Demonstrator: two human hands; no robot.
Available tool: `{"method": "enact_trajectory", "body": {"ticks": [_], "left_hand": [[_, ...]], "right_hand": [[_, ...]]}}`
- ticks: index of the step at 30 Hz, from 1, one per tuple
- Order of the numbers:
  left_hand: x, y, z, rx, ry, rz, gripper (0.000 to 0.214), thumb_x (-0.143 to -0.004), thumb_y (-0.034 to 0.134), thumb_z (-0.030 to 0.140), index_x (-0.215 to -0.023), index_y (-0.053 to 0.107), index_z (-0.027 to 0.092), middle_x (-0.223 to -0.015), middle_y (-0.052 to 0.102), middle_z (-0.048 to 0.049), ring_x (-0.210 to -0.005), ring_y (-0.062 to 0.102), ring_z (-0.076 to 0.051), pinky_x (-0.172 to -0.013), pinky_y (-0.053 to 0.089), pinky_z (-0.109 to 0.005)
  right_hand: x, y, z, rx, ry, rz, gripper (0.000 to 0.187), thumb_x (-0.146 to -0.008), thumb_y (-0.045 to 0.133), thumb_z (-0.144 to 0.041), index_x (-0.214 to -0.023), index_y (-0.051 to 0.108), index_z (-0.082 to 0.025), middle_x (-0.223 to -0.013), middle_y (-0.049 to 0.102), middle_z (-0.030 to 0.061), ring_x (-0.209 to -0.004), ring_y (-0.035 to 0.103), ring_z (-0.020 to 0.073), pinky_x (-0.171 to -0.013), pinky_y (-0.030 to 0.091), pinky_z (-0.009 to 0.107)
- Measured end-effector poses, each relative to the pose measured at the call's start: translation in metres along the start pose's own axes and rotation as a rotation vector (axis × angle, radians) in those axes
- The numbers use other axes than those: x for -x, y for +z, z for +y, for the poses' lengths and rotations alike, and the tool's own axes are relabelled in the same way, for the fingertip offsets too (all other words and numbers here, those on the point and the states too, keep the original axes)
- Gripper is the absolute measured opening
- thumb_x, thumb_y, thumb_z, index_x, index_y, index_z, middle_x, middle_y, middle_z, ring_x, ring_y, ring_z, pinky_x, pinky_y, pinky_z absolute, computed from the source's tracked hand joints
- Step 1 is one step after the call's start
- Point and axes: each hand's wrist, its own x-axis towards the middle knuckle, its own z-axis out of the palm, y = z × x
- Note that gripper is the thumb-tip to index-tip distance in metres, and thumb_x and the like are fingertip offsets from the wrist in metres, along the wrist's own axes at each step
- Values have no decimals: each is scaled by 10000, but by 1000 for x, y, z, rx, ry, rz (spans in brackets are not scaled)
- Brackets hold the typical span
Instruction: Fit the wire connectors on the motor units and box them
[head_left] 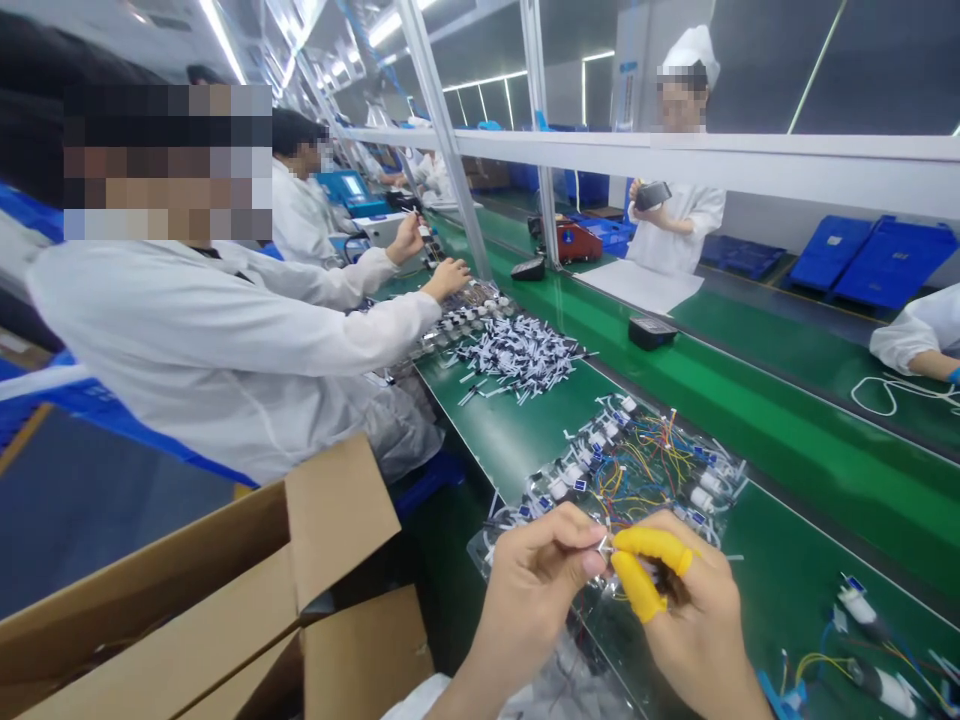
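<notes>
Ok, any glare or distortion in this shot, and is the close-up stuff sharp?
Head view: ceiling light strips blow out white, the wide lens warps the green workbench near the edges, and the left hand, small metal part and right hand look fairly sharp.

Yellow finger cots (646,547) sheathe the right hand's (694,630) fingers. Yellow, orange, red and blue wires (637,480) streak across the green tabletop (795,540), beside a brown cardboard box (202,570).

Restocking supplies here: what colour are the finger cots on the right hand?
Yellow; the finger cots on the right hand show clearly in the head view.
</notes>
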Motion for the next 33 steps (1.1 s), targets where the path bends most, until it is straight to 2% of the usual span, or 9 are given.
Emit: {"method": "enact_trajectory", "body": {"ticks": [5, 9, 13, 15, 18, 21, 25, 29, 33], "left_hand": [[5, -2, 3, -200, 87, 11, 93, -866, 811, 129, -799, 810, 193, -793, 709, -34, -682, 672, -124, -628, 549, -187], [6, -3, 1, -448, 274, 22, 194, -870, 741, 18, -811, 786, 197, -815, 747, -30, -720, 696, -131, -651, 537, -185], [4, -4, 0, -581, 368, -2, 227, -887, 713, 1, -859, 786, 214, -838, 758, -22, -721, 704, -130, -676, 534, -197], [4, -6, 2, -547, 294, -8, 179, -899, 735, 58, -920, 794, 226, -870, 753, -27, -776, 704, -146, -720, 534, -215], [7, -9, 4, -408, 68, -13, 96, -923, 763, 219, -1019, 758, 216, -925, 717, -41, -844, 668, -165, -748, 520, -231], [11, -12, 1, -334, -125, -43, 174, -965, 711, 347, -1029, 673, 190, -927, 643, -35, -805, 594, -155, -723, 490, -240], [13, -12, -10, -375, -207, -64, 160, -989, 643, 338, -1016, 609, 184, -917, 585, -23, -774, 527, -151, -720, 457, -257], [12, -6, -18, -474, -66, -43, 8, -946, 636, 175, -944, 637, 182, -841, 561, -7, -760, 513, -151, -686, 408, -250], [10, -2, -27, -594, 213, -31, 124, -942, 582, 85, -953, 647, 191, -860, 583, -23, -751, 563, -160, -673, 421, -265]], "right_hand": [[2, 0, 0, 78, -84, -18, 271, -943, 563, 26, -1058, 686, -187, -888, 656, 36, -751, 594, 150, -630, 459, 252], [4, 2, 4, 192, -191, 8, 279, -968, 542, 9, -1130, 677, -173, -911, 665, 62, -760, 608, 165, -651, 490, 264], [2, 0, 7, 206, -97, -76, 277, -981, 529, -5, -1125, 681, -187, -919, 665, 66, -768, 620, 179, -655, 502, 275], [0, -4, 6, 168, -36, -116, 268, -990, 553, -26, -1124, 682, -219, -934, 670, 52, -786, 630, 181, -672, 509, 276], [0, -10, 3, 153, -33, -117, 257, -999, 579, -59, -1148, 668, -248, -996, 679, 46, -854, 645, 191, -741, 526, 289], [4, -11, 8, 200, -12, -148, 290, -995, 526, -41, -1180, 634, -236, -1032, 663, 61, -902, 640, 205, -785, 525, 310], [12, -5, 20, 282, -21, -150, 347, -945, 411, 29, -1109, 605, -208, -1000, 652, 78, -884, 621, 214, -766, 508, 323], [17, 4, 24, 380, -73, 9, 355, -900, 389, 62, -1021, 598, -198, -889, 636, 60, -807, 589, 207, -719, 480, 314], [21, 10, 23, 427, -89, 134, 396, -862, 381, 85, -997, 624, -197, -843, 634, 54, -760, 573, 201, -682, 450, 300]]}}
